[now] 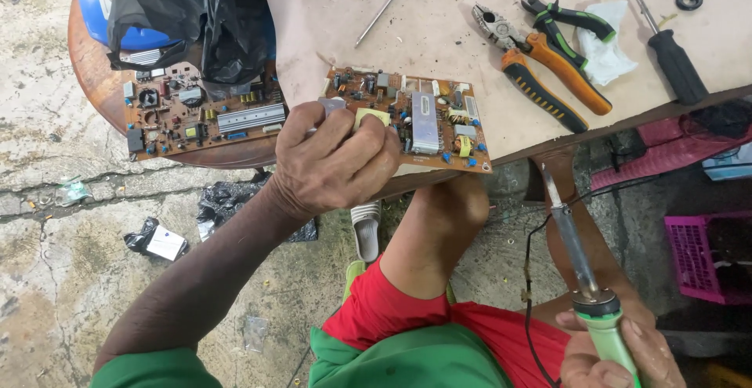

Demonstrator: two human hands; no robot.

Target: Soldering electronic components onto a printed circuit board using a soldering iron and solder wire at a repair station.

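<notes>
step: looks like you're mid-solder on the board (411, 121)
left hand (333, 164): fist closed, pinning board's edge
right hand (619, 353): wrapped tight around iron (583, 278)
next: needs tip brought steadily to a joint

Left arm: bare forearm reaching up and forward from the lower left.
Left hand (333, 164): back of the hand to the camera, fingers curled into a loose fist, thumb pressed along the top.
Right hand (619, 353): low at the bottom right edge, partly cut off, fingers wrapped in a closed grip.
Hands: well apart.
</notes>
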